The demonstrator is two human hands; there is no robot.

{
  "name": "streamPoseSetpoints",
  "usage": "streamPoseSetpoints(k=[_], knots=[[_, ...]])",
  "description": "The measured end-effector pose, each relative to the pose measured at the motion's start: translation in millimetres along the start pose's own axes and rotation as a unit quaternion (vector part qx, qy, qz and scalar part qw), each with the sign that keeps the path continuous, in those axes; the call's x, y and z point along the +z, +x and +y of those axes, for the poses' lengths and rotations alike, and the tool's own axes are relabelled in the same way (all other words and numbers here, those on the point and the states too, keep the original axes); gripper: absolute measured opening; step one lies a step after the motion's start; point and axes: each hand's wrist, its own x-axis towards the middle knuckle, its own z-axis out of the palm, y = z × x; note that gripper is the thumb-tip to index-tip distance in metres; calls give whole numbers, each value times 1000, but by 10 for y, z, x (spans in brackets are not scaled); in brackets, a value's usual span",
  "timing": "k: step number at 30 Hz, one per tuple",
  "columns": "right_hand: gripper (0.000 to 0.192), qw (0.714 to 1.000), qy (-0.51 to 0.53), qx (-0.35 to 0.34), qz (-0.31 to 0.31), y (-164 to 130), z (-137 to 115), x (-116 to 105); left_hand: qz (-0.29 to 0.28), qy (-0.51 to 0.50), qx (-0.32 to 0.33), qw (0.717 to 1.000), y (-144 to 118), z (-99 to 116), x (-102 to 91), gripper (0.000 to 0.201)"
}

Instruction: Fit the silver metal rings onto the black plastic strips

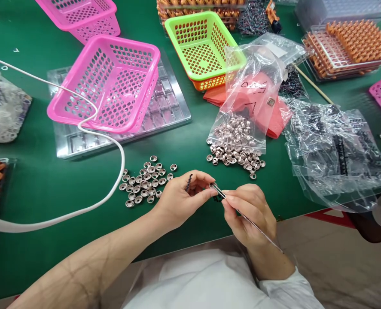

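Note:
Near the table's front edge, my left hand (179, 197) pinches a small silvery metal cup (212, 185) between thumb and fingertips. A short black strip of tiny parts (188, 182) sticks up from between the fingers of the same hand. My right hand (251, 212) is closed around thin metal tweezers (220, 192), whose tip meets the cup. Left of my hands lies a loose spread of similar metal cups with holes (144, 192). Beyond my hands, a denser pile of them (230, 154) spills from a clear plastic bag (251, 139).
A white cable (121, 159) loops across a pink basket (148, 103) standing on a clear tray (177, 103). Behind are a green basket (174, 38) and a red cloth-like piece (275, 124). Crumpled clear bags (325, 159) with black parts lie right; trays of orange parts (361, 40) stand behind.

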Motion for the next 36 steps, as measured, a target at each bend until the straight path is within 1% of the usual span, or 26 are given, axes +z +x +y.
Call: streamPoseSetpoints(k=[6, 19, 25, 32, 36], knots=[[32, 1000, 4, 21, 19, -21, -10, 20, -3, 3, -14, 1000, -4, 10, -5, 21], [31, 1000, -5, 8, 21, -7, -14, 18, -8, 26, -5, 1000, 7, -27, -22, 22], [32, 1000, -2, -12, 19, -20, 25, 22, -13, 45, 1, 999, 0, -35, -20, 22], [32, 1000, -11, -3, 19, 3, 3, 17, -20, 68, 15, 997, -7, -73, -28, 21], [30, 1000, -15, 4, 16, 15, -7, 15, -21, 74, 17, 997, -12, -56, -30, 21]])
